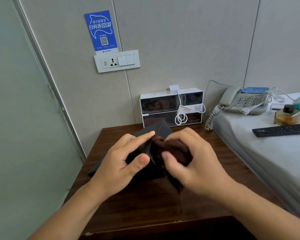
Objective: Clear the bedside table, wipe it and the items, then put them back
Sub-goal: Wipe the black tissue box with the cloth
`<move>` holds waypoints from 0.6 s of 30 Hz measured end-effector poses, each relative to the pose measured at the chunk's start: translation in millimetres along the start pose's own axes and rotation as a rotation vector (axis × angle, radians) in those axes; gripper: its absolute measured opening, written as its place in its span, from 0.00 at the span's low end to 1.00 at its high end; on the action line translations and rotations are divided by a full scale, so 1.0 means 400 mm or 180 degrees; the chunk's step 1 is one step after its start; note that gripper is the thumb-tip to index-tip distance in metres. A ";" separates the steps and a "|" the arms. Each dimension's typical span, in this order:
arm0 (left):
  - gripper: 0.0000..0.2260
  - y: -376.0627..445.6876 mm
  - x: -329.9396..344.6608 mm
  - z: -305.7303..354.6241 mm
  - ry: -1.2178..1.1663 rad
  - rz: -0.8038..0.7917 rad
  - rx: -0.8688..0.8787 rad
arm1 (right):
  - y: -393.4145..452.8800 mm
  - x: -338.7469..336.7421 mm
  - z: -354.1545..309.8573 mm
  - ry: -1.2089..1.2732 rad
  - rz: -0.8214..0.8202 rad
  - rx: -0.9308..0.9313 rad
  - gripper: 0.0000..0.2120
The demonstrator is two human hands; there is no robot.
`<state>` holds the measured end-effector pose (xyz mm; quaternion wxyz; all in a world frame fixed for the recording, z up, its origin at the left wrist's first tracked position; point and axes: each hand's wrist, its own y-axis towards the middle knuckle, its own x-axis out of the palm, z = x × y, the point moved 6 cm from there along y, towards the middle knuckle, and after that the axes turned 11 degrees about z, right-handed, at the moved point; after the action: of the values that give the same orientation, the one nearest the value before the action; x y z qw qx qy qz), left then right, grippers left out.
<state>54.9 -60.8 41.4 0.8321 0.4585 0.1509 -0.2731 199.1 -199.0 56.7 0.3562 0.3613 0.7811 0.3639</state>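
Head view, left hand (126,160) grip clamped on black box (156,131), right hand (194,160) pinching brown cloth (173,148) against it

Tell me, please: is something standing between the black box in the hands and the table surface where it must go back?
Nothing visible does. The left hand holds the black box while the right hand wipes it with a brown cloth; the wooden table under them shows bare.

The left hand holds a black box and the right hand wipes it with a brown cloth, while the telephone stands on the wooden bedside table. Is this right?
Not quite. In the head view the telephone lies on the bed, not on the bedside table. The rest holds: the left hand holds the black box, and the right hand wipes it with the brown cloth.
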 end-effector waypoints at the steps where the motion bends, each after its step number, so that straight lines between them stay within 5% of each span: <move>1: 0.30 -0.003 0.002 0.000 -0.0010 -0.0012 -0.0044 | 0.017 -0.001 0.039 -0.0096 0.0153 0.0186 0.09; 5: 0.29 -0.018 0.022 -0.001 0.0143 -0.0157 -0.0085 | 0.015 0.000 0.134 -0.0558 0.0420 0.0830 0.08; 12: 0.30 -0.016 0.007 0.005 0.0055 -0.0079 0.0131 | -0.047 0.004 -0.036 0.0116 -0.0084 -0.0233 0.10; 18: 0.31 -0.035 0.019 0.000 0.0269 -0.0188 0.0068 | 0.011 -0.023 0.168 -0.0418 0.0245 0.0994 0.07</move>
<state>52.7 -69.2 28.3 0.8116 0.4739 0.1965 -0.2795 259.7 -183.5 30.6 0.3319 0.4648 0.7888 0.2271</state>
